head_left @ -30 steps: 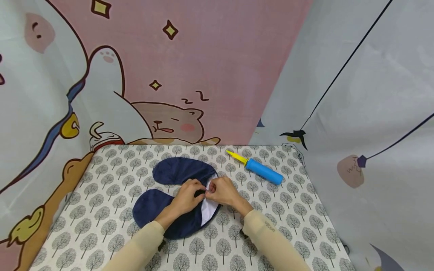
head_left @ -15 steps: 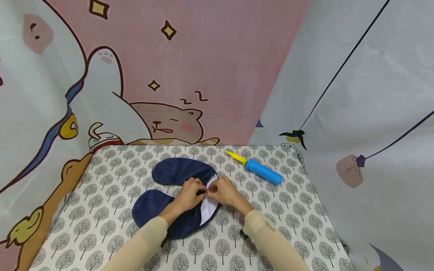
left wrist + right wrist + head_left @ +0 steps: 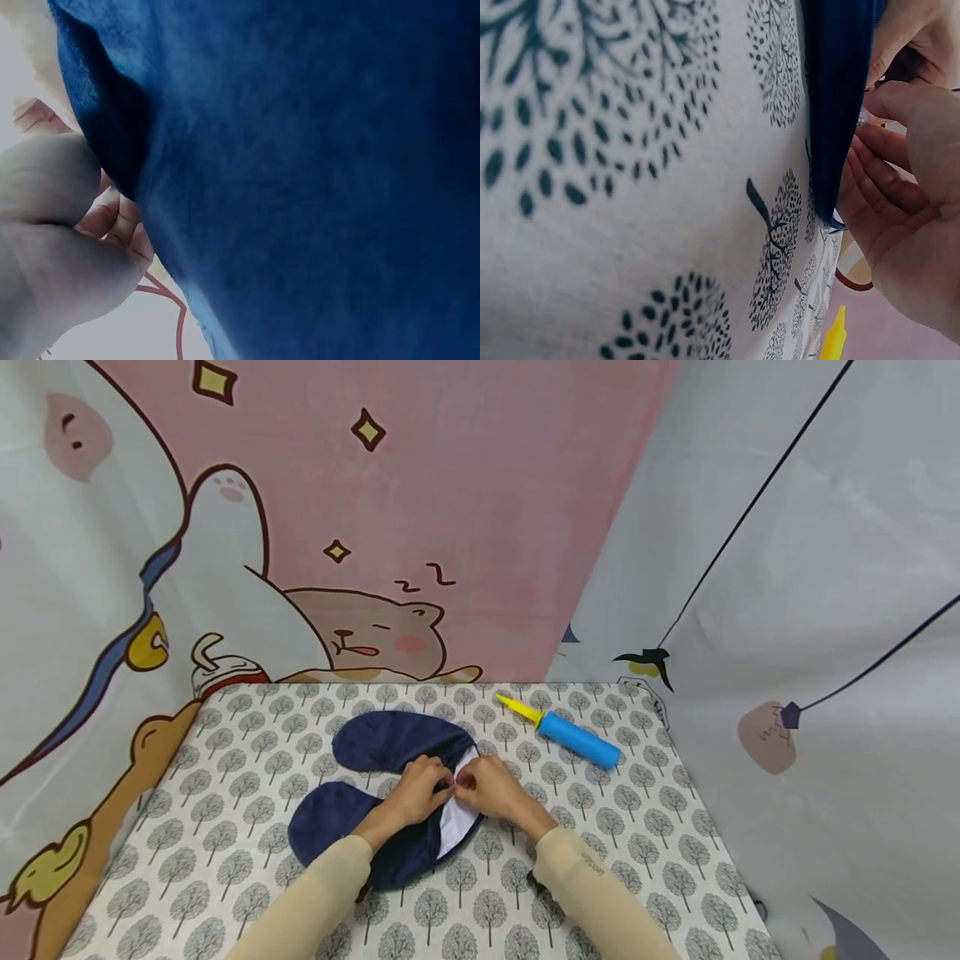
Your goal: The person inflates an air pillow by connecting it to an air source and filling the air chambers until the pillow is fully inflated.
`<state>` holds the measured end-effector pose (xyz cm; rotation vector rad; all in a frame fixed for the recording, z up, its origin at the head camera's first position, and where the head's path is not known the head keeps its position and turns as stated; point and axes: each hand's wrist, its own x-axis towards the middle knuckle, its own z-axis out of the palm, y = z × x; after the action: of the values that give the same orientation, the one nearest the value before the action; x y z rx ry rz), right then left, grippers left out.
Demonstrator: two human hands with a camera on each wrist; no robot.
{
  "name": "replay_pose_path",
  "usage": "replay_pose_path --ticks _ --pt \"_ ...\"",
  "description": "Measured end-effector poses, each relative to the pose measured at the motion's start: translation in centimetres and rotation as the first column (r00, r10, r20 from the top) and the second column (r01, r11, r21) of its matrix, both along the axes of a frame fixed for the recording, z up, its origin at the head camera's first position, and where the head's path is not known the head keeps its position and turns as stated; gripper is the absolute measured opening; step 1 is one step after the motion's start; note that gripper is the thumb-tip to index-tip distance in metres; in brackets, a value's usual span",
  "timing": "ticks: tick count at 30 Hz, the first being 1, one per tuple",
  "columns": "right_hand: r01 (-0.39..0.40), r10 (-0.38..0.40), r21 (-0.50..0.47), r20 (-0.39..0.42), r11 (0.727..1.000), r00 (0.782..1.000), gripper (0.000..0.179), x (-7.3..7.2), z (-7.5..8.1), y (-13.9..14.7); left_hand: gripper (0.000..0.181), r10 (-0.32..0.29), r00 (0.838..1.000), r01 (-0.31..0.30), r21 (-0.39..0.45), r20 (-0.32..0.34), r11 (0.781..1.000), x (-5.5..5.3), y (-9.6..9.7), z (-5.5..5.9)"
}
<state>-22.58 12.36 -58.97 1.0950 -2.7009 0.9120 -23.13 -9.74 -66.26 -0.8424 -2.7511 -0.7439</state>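
A navy U-shaped neck pillow [image 3: 390, 735] lies on the table, its two arms pointing left in the head view. Along its curved right end the cover gapes over a white inner part [image 3: 456, 828]. Over this opening my left hand [image 3: 417, 792] and right hand [image 3: 492, 787] meet fingertip to fingertip. In the right wrist view, the thumb and index finger of my right hand pinch a small clear piece, like an air valve [image 3: 862, 118]. My left hand, bent at thumb and index, grips right beside it. Navy fabric [image 3: 300, 180] fills most of the left wrist view.
A blue hand pump [image 3: 579, 740] with a yellow nozzle [image 3: 519, 707] lies behind the pillow to the right. The table is covered with a white tree-print cloth [image 3: 622, 835]. Printed curtains [image 3: 480, 510] hang behind it and at the sides.
Both hands stay at the same spot on the pillow, with only slight finger movement. The whole head view has drifted a little, so everything sits slightly farther left.
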Motion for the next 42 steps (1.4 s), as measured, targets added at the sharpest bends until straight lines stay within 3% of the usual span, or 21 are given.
replay_pose_path --ticks 6,16,28,36,42 --pt "0.046 -0.045 0.063 -0.018 0.997 0.999 0.009 0.8 0.6 -0.1 0.006 -0.017 1.000 0.016 0.071 0.014 0.997 0.0 -0.3 0.0" --pt "-0.014 0.012 -0.009 -0.139 1.000 0.990 0.005 1.8 0.7 0.1 0.006 -0.012 0.998 0.008 0.063 0.058 0.998 0.1 -0.9 0.4" --pt "0.017 -0.026 -0.038 -0.248 0.999 0.969 0.005 2.1 0.6 -0.5 0.006 -0.020 0.998 0.016 0.078 0.054 0.997 -0.4 -1.2 0.2" --pt "0.035 -0.044 -0.045 -0.233 0.998 0.972 0.006 2.4 0.7 -0.9 0.006 -0.026 0.996 0.015 0.133 0.081 0.991 -0.4 -1.6 0.3" --pt "0.038 -0.048 -0.066 -0.163 0.997 0.985 0.004 2.3 0.9 -1.0 0.006 -0.038 0.991 0.018 0.151 0.128 0.988 -0.5 -2.0 0.3"
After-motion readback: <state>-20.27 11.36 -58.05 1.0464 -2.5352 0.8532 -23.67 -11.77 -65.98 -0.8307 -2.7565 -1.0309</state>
